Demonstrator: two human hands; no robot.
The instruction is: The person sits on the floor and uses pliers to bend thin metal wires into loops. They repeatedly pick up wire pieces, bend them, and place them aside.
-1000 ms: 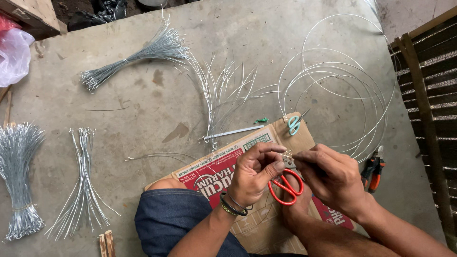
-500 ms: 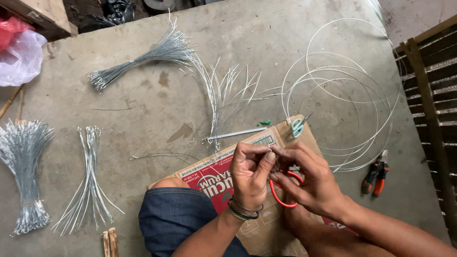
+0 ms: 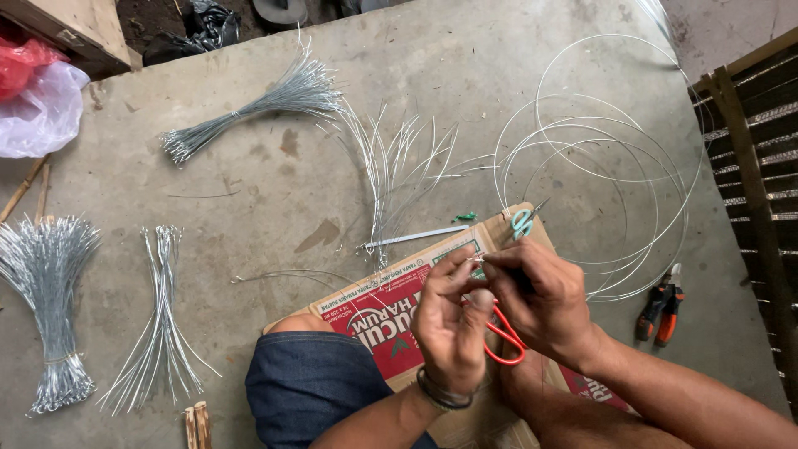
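Both hands have turned inward since half a second ago: the left hand (image 3: pixel 449 320) now shows its back with the fingers curled up, and the right hand (image 3: pixel 540 303) has slid over it, hiding more of the red scissors (image 3: pixel 507 341). Left thumb and forefinger pinch a thin piece of wire (image 3: pixel 476 259) above the flattened cardboard box (image 3: pixel 374 312); right fingertips close on the same wire from the other side. The scissors hang under the right palm, only their red loops showing, so whether the blades are closed cannot be told.

Nothing here sits inside a container; the cardboard lies flat as a mat on the concrete floor (image 3: pixel 274 183), with small teal scissors (image 3: pixel 522 221) on its far corner. A clear plastic bag (image 3: pixel 41 108) with something red lies at the upper left. Cut wire bundles (image 3: pixel 50 308) lie left, a tied bundle (image 3: pixel 249 108) beyond, coiled wire (image 3: pixel 615 166) to the right, and orange-handled pliers (image 3: pixel 659 314) beside the coil.
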